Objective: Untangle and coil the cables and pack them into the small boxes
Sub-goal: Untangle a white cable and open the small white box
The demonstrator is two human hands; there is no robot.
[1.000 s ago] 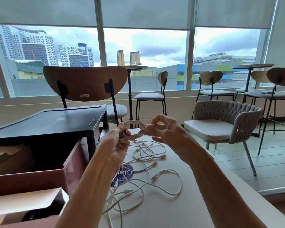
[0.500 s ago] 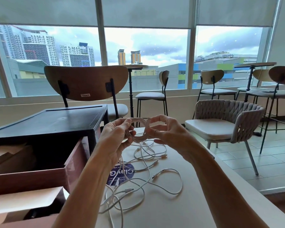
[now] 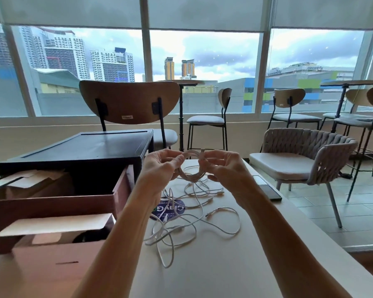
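At the left edge of the frame we note an open reddish-brown box [image 3: 52, 203] with a pale cardboard flap [image 3: 52, 224] lying across its near side, and below it, in the lower left corner, a tan cardboard box [image 3: 41, 267] with a narrow slot in its top face. Behind the open box stands a black case [image 3: 84, 147], and beyond that a chair with a curved wooden back [image 3: 129, 100] against the window. Moving toward the centre, the left hand [image 3: 159, 166] is raised above the tabletop [image 3: 213, 267], its grip closed with curled fingers around the left side of the coiled cable [image 3: 193, 177]. This white coil is held clear of the surface, in the middle of the frame between the two hands, with one connector end showing at its top. The right hand [image 3: 224, 166] holds the right side of the same coil, its grip narrow, thumb and fingers pinching the turns. Below the hands, the loose cables [image 3: 182, 226] lie in a white tangle on the tabletop, overlapping a round blue sticker [image 3: 170, 208]; at least one strand runs up from the tangle toward the coil. To the right of the right forearm a dark phone [image 3: 269, 191] lies flat near the tabletop edge. Farther right, a woven armchair [image 3: 306, 155] stands on the tiled floor, with bar stools [image 3: 207, 120] behind it along the windows.
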